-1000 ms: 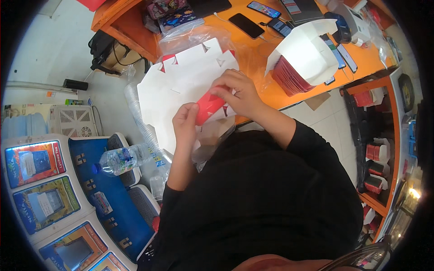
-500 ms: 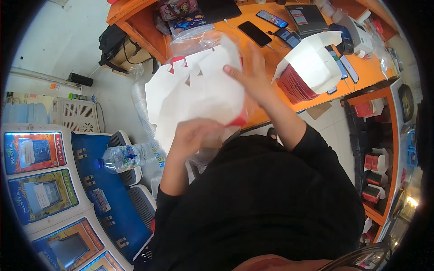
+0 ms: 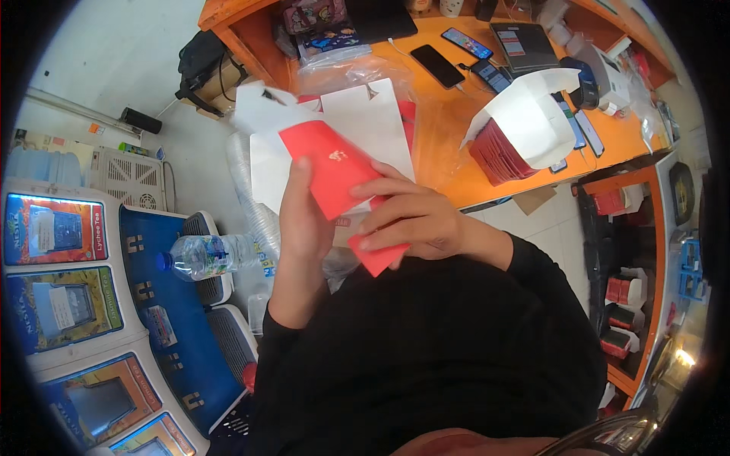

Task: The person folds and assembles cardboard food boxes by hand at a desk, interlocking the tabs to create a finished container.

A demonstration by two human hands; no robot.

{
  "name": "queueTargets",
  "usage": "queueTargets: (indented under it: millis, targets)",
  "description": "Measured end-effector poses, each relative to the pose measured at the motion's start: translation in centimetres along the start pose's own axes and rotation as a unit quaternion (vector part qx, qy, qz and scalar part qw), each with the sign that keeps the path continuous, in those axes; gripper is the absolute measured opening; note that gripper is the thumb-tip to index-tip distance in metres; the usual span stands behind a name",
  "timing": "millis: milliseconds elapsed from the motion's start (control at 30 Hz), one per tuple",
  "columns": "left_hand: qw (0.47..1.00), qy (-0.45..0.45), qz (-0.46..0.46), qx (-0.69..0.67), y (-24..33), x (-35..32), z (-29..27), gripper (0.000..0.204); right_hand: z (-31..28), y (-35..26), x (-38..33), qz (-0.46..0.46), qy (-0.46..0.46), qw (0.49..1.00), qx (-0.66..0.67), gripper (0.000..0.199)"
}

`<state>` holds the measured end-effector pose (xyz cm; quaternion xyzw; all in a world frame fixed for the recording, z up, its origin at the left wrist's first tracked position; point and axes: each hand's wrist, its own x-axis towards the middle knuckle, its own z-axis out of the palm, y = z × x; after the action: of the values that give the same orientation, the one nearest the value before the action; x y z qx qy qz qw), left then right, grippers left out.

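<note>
A red envelope with a small gold mark is held up in front of me. My left hand grips it from the left side, and my right hand pinches its lower right part, where a red corner sticks out below the fingers. Behind the envelope several white folded card sheets fan out, held in the same grasp. Both sleeves are black.
An orange desk carries an open white box of red envelopes, several phones, a dark notebook and a clear plastic bag. A water bottle lies at left on blue crates. Red items fill shelves at right.
The white sheets were raised high and then lowered toward me. The red envelope now sits on top, facing me, and both hands have closed in on it.
</note>
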<state>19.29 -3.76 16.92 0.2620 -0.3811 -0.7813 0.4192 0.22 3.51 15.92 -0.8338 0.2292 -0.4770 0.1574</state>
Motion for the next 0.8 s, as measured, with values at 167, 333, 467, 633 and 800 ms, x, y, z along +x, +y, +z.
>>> queueTargets:
  millis: [167,333,467,633,800]
  targets:
    - [0.998,0.015,0.05,0.017,-1.3,0.1,1.4,0.032,0.5,-0.3,-1.1,0.053,0.213,0.976,0.015,0.036]
    - [0.99,0.045,0.071,0.112,-3.4,-1.3,2.5,0.022,0.5,-0.3,-0.4,0.126,0.177,0.948,-0.233,0.042]
    - [0.996,-0.004,0.043,0.081,-4.8,-1.3,0.9,0.021,1.8,-0.3,-0.4,0.194,0.171,0.929,-0.264,0.043]
    - [0.98,0.022,0.09,0.178,-4.8,-2.1,1.3,0.028,3.4,-0.5,-1.9,0.272,0.259,0.926,-0.028,0.048]
    - [0.938,-0.01,0.026,0.347,-6.3,-3.2,-3.6,0.024,2.4,3.1,-3.4,0.342,0.299,0.89,0.02,0.033]
